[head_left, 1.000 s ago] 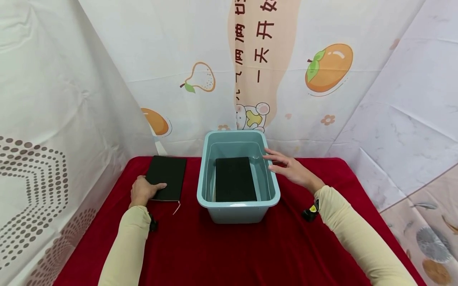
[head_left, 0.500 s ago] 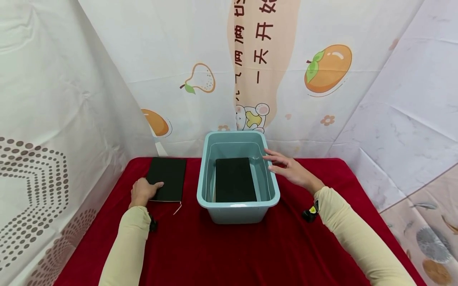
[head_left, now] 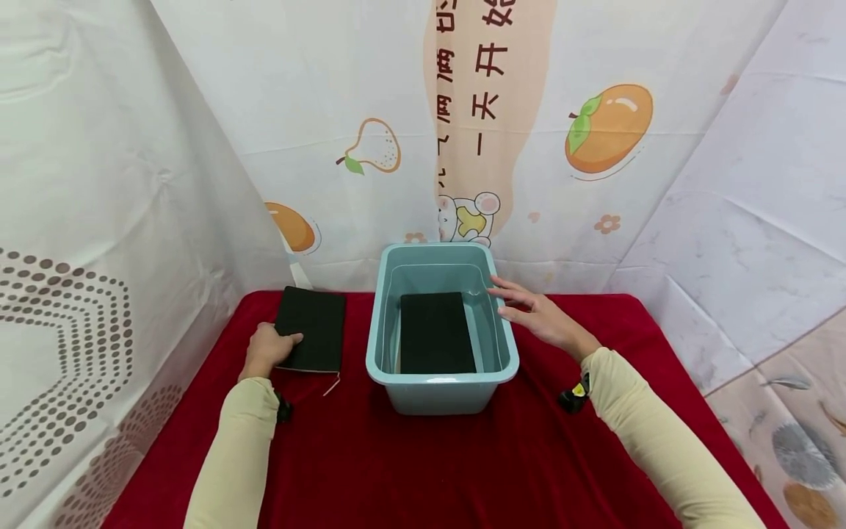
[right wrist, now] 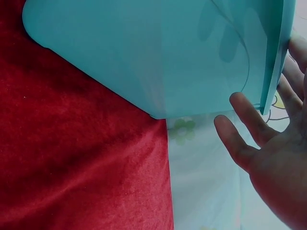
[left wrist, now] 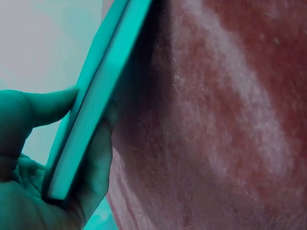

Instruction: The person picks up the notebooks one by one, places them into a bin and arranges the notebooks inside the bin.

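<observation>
At the left of the head view lies a black notebook (head_left: 311,329) with a pale ribbon hanging from its lower corner. My left hand (head_left: 267,347) grips its left edge, thumb on the top cover. The left wrist view shows the fingers under the notebook (left wrist: 88,112), which is tilted off the red cloth there. A light blue plastic bin (head_left: 441,397) stands in the middle, with another black book (head_left: 436,334) lying inside. My right hand (head_left: 545,317) is at the bin's right rim, its fingers spread and fairly straight; whether they touch the rim is unclear.
A red velvet cloth (head_left: 423,470) covers the table. Behind it hangs a white curtain (head_left: 297,95) with fruit prints, close to the bin's far side. More patterned sheets enclose the left and right sides.
My left hand and the notebook's left side have risen slightly, tilting the notebook. The right hand and the bin stay in place.
</observation>
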Motion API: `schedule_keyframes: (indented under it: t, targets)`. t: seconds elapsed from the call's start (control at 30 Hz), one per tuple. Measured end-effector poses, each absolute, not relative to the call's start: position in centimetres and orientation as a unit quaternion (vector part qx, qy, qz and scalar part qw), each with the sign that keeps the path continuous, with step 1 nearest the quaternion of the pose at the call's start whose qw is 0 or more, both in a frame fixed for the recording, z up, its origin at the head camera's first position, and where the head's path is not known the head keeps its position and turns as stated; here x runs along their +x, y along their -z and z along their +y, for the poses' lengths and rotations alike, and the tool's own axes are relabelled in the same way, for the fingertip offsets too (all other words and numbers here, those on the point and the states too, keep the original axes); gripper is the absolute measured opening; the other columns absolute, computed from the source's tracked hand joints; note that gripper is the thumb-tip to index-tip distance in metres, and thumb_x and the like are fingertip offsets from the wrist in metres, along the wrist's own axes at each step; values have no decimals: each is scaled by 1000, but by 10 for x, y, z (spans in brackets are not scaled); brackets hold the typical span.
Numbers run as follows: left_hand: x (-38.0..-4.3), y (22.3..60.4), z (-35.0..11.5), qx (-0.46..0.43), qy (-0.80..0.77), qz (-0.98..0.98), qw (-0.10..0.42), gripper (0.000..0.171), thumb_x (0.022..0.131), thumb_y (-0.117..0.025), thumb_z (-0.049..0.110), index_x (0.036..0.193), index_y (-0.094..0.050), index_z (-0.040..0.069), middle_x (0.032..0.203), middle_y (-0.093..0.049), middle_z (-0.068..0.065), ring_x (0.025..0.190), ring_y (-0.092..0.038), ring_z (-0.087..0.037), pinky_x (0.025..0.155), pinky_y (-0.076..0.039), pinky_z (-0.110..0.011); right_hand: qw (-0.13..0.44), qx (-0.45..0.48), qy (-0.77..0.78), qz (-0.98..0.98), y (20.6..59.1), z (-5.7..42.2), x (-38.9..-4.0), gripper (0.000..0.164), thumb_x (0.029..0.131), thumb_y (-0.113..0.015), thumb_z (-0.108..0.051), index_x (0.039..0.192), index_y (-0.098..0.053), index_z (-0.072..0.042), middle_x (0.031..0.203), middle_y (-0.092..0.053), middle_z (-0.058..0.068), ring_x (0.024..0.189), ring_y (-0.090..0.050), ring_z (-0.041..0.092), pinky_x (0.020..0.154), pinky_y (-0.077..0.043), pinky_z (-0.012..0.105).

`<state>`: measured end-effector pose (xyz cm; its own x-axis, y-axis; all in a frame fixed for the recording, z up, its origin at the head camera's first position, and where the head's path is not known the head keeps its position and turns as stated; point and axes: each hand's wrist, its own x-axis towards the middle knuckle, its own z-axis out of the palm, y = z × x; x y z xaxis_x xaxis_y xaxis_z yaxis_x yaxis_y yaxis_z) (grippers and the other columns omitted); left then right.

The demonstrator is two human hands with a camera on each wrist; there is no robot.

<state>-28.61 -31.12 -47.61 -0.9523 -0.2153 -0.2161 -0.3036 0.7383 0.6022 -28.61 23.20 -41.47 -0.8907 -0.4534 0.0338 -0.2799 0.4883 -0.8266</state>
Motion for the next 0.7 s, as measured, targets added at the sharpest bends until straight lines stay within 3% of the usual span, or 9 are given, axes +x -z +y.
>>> schedule_keyframes:
  t: [0.17,0.3,0.7]
  targets:
    - [-287,477,-309,-132,-349,926,53,68,100,-57,34,141,-39,-18,130,-54,-38,115,-57,-53,97,-50,-60,94,-217,456,858,414,233,-285,53,102,-60,-38,153,-48,-31,168,-28,-12,144,-44,34,114,-43,60]
    - [-286,474,-308,-129,-345,928,47,60,101,-55,32,138,-48,-15,128,-58,-36,112,-60,-51,94,-51,-59,97,-223,454,857,413,232,-284,55,103,-60,-36,155,-47,-24,169,-27,-11,144,-45,34,114,-43,60]
    - [-284,471,-299,-128,-338,932,24,59,103,-49,29,143,-44,-14,132,-56,-37,115,-57,-52,98,-48,-61,93,-225,454,857,414,233,-286,57,101,-61,-42,155,-47,-27,168,-28,-12,145,-44,33,115,-42,60]
